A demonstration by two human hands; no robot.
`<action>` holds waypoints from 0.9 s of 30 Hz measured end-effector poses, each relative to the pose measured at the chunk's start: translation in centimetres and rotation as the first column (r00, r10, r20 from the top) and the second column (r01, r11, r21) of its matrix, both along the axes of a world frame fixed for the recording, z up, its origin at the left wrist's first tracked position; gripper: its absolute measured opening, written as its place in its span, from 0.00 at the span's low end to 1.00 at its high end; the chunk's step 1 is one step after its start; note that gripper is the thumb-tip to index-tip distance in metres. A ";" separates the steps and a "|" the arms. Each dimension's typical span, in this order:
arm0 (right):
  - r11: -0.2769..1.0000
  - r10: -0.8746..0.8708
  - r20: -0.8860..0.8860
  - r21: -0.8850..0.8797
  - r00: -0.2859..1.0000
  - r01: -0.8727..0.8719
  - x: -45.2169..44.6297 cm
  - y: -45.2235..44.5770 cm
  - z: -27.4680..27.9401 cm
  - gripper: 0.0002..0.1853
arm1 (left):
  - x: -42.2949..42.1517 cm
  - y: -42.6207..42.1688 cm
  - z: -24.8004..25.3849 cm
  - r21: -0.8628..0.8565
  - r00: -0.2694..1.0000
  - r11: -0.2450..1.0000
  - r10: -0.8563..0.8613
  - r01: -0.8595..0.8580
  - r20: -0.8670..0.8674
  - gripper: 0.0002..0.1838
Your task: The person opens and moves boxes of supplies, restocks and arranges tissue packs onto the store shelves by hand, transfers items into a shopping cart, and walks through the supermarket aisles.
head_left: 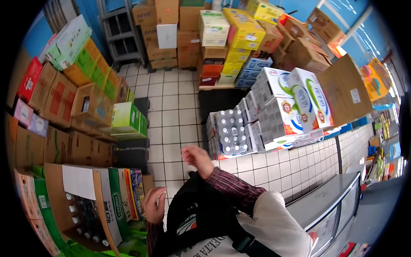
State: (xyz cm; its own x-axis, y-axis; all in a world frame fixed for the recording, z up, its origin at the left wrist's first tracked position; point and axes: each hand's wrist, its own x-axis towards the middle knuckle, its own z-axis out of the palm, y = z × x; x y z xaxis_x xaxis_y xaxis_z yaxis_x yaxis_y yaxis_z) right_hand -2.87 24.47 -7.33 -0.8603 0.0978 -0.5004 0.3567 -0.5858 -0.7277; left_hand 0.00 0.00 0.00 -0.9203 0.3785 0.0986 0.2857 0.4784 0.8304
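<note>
My left hand (pixel 154 204) is at the lower middle, beside an opened carton (pixel 109 214) of clear bottles with pale caps (pixel 85 220) and some upright, colourful flat packs (pixel 132 192). Its fingers are loosely bent with the thumb apart, and it holds nothing I can see. Ahead of my body, my right hand (pixel 198 161) hangs over the tiled floor, its fingers loosely curled and nothing visible in them. The nearest goods to it are a shrink-wrapped pack of bottles (pixel 232 132) and stacked white milk cartons (pixel 280 115). No contact with them shows.
Brown boxes (pixel 55 94) and green cartons (pixel 128 118) line the left side. Yellow cartons (pixel 244 28) and more boxes are stacked at the back, near a grey ladder (pixel 124 32). A tiled aisle (pixel 165 103) runs between. A glass-sided cabinet (pixel 329 201) stands at right.
</note>
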 end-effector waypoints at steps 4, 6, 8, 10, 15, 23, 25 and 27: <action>0.993 -0.118 0.141 0.021 0.983 0.117 -0.1 6.1 -2.4 0.15 | -1.9 4.7 -1.8 0.039 0.999 0.999 -0.020 0.019 0.026 0.11; 0.992 -0.103 0.186 -0.055 0.977 0.115 0.1 4.5 -3.9 0.16 | -1.9 3.8 -0.8 0.002 0.998 0.998 -0.056 0.056 0.029 0.12; 0.988 -0.037 0.201 -0.141 0.979 0.067 0.0 1.3 -4.8 0.15 | -1.9 2.1 -0.3 -0.070 0.998 0.995 -0.068 0.068 0.001 0.12; 0.981 0.038 0.173 -0.192 0.984 -0.004 0.1 -0.2 -5.3 0.14 | -1.4 1.6 0.5 -0.147 0.991 0.982 -0.124 0.117 -0.042 0.14; 0.964 0.215 0.119 -0.185 0.969 -0.191 -3.7 -0.4 -5.4 0.13 | -0.8 2.4 -1.1 -0.111 0.991 0.993 0.013 -0.028 -0.131 0.14; 0.880 0.464 0.080 -0.156 0.882 -0.448 -7.6 -9.0 -4.2 0.14 | 6.0 -4.6 -0.1 -0.123 0.937 0.932 0.326 -0.341 -0.126 0.12; 0.867 0.482 0.062 -0.180 0.874 -0.466 -8.4 -10.5 -3.3 0.12 | 7.9 -5.9 -0.1 -0.116 0.908 0.902 0.403 -0.415 -0.116 0.12; 0.862 0.492 0.020 -0.153 0.870 -0.484 -10.3 -10.9 -3.2 0.12 | 9.3 -6.9 -0.2 -0.096 0.886 0.884 0.444 -0.457 -0.133 0.12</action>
State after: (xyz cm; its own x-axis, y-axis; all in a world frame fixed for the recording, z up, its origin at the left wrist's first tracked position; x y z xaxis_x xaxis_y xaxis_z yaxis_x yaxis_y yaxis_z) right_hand -13.21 13.58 -10.52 -0.7499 -0.4009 -0.5263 0.6610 -0.4195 -0.6222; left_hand 9.26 -6.93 -0.16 -0.9812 -0.0597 0.1833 0.0965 0.6709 0.7352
